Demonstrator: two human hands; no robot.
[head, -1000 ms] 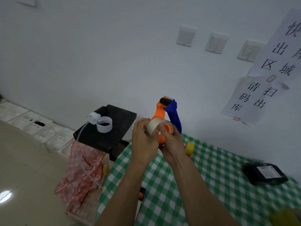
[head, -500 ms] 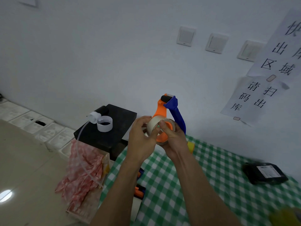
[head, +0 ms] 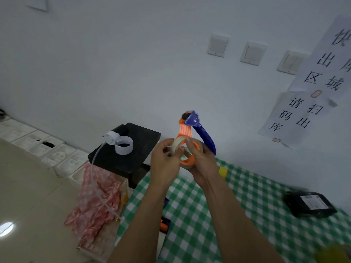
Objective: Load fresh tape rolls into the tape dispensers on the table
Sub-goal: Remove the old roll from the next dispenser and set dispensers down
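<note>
I hold an orange and blue tape dispenser [head: 191, 128] upright in the air over the far left corner of the green checked table [head: 247, 209]. A clear tape roll [head: 175, 147] sits around its orange hub. My left hand [head: 166, 162] pinches the roll's near rim from the left. My right hand [head: 202, 160] grips the dispenser's hub from below and the right, thumb on the roll's top edge. The blue handle sticks out past my right hand.
A yellow tape roll [head: 222, 172] lies on the table behind my right wrist. A black parcel [head: 309, 205] lies at the right. Left of the table stands a black block [head: 129, 149] with a white ring [head: 123, 145], above a pink checked cloth [head: 95, 202]. Another orange and blue dispenser [head: 164, 223] lies under my left forearm.
Both hands have lifted the dispenser slightly and tilted it, so the blue handle now leans further right. The roll has shifted on the orange hub between my fingers.
</note>
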